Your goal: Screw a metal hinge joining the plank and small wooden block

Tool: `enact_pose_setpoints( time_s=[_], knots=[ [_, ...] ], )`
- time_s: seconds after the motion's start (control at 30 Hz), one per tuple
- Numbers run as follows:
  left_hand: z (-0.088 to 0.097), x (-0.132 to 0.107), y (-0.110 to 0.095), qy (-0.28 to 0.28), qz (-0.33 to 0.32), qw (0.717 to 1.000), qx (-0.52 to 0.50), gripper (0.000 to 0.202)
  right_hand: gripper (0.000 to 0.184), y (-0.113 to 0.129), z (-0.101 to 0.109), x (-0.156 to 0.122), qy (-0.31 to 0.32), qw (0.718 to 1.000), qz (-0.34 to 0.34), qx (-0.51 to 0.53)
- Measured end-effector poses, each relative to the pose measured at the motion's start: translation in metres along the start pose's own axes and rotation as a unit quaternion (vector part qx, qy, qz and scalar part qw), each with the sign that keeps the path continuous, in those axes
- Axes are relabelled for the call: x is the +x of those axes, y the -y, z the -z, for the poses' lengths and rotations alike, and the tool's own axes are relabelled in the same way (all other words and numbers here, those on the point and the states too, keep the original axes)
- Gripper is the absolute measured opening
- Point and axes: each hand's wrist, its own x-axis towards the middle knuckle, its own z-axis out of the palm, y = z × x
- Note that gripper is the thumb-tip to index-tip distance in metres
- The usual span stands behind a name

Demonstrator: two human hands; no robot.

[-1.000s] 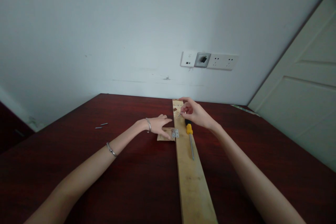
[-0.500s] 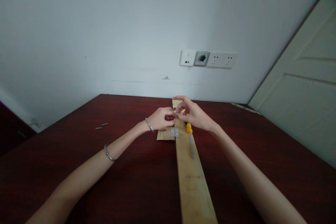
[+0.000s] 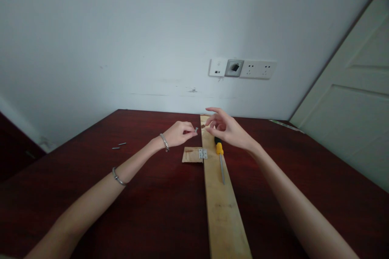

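Observation:
My left hand (image 3: 181,133), with a bracelet at the wrist, pinches a small metal screw (image 3: 196,129) between thumb and fingertips, just left of a long wooden board (image 3: 225,210). Over the board's far part hovers my right hand (image 3: 223,128), its thumb and forefinger apart and nothing seen between them. A screwdriver (image 3: 219,149) with a yellow and black handle lies along the board below that hand, tip toward me. A short wooden piece (image 3: 191,156) sits against the board's left edge, and a silver hinge (image 3: 203,153) spans the joint between the two.
Two more screws (image 3: 118,146) lie on the dark red tabletop (image 3: 146,218) at the left. The table's back edge meets a white wall with several sockets (image 3: 255,69). A pale strip (image 3: 285,125) lies at the back right, near a white door (image 3: 358,101).
My hands have drawn apart. The left moved left with the screw, which now shows clearly; the right shifted slightly right and its fingers spread. The board, hinge and screwdriver stay put.

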Motion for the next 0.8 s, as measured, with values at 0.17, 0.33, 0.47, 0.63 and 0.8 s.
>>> enact_pose_setpoints(
  time_s=[0.17,0.33,0.47,0.63,0.8],
  knots=[
    [0.030,-0.034,0.066,0.070,0.104,0.962,0.244,0.026,0.044,-0.008,0.008,-0.001,-0.027,0.999,-0.012,-0.031],
    [0.057,-0.093,0.106,0.182,0.193,0.861,0.433,0.021,0.037,-0.011,0.005,0.002,0.001,0.996,-0.018,-0.087],
    [0.065,-0.131,0.113,0.225,0.201,0.810,0.502,0.012,0.033,-0.008,0.004,0.002,0.018,0.993,-0.016,-0.118],
    [0.065,-0.151,0.124,0.244,0.208,0.784,0.531,0.022,0.029,-0.006,0.005,0.001,0.042,0.987,-0.020,-0.156],
    [0.063,-0.152,0.138,0.245,0.221,0.780,0.532,0.023,0.027,-0.008,0.005,0.002,0.050,0.981,-0.014,-0.186]
  ],
)
